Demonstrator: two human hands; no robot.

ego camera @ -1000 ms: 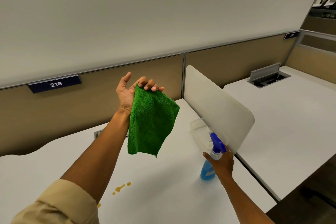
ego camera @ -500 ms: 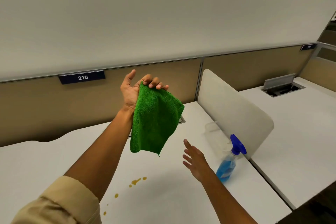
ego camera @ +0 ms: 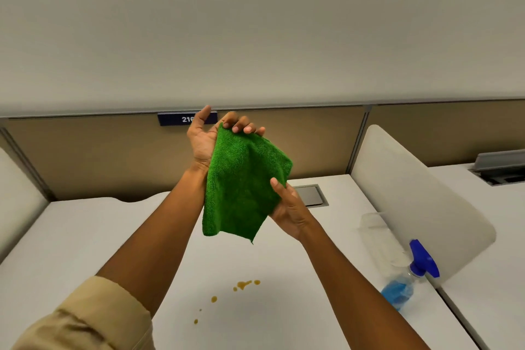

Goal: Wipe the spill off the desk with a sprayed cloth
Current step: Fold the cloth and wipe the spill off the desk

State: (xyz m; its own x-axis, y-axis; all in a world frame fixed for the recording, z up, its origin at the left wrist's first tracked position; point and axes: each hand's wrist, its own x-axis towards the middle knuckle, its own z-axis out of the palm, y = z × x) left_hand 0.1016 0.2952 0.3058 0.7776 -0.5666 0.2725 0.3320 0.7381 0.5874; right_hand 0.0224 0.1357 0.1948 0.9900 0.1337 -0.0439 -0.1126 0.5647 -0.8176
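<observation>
A green cloth [ego camera: 244, 182] hangs in the air above the white desk [ego camera: 85, 236]. My left hand [ego camera: 207, 139] grips its top edge with curled fingers. My right hand [ego camera: 289, 207] has taken hold of the cloth's lower right side, thumb in front and fingers behind it. On the desk below lies the spill [ego camera: 244, 285], several small brownish drops trailing toward the near left. A spray bottle [ego camera: 409, 278] with blue liquid and a blue trigger head stands on the desk at the right, apart from both hands.
A rounded white divider panel [ego camera: 420, 196] rises just behind the bottle, with a clear plastic tray [ego camera: 377, 233] at its foot. A tan partition wall [ego camera: 99, 156] with a number plate closes the back. A grey cable hatch [ego camera: 311, 194] is set in the desk.
My right hand let go of the spray bottle, left it standing on the desk, and rose to take hold of the cloth's lower side. The view swung left.
</observation>
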